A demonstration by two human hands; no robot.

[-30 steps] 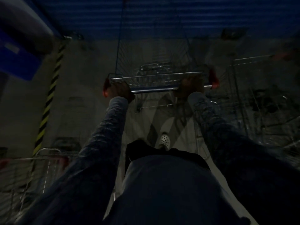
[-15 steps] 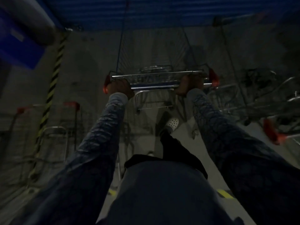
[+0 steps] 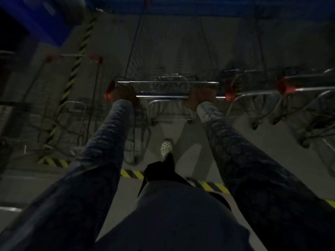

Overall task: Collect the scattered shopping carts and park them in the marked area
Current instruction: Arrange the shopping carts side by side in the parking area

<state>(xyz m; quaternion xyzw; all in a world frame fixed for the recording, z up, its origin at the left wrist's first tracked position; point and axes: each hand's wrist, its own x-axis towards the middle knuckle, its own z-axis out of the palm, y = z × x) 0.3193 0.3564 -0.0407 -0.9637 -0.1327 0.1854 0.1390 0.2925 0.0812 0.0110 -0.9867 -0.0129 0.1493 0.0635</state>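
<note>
left hand (image 3: 125,94) and right hand (image 3: 200,97) grip the handle of a silver wire shopping cart (image 3: 163,96), beyond the yellow-black floor stripe (image 3: 132,173); any drift in this gloom could clip the parked metal carts (image 3: 299,88) alongside.

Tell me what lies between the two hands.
In the head view, only a bare stretch of the handle bar runs between the left hand and the right hand.
</note>
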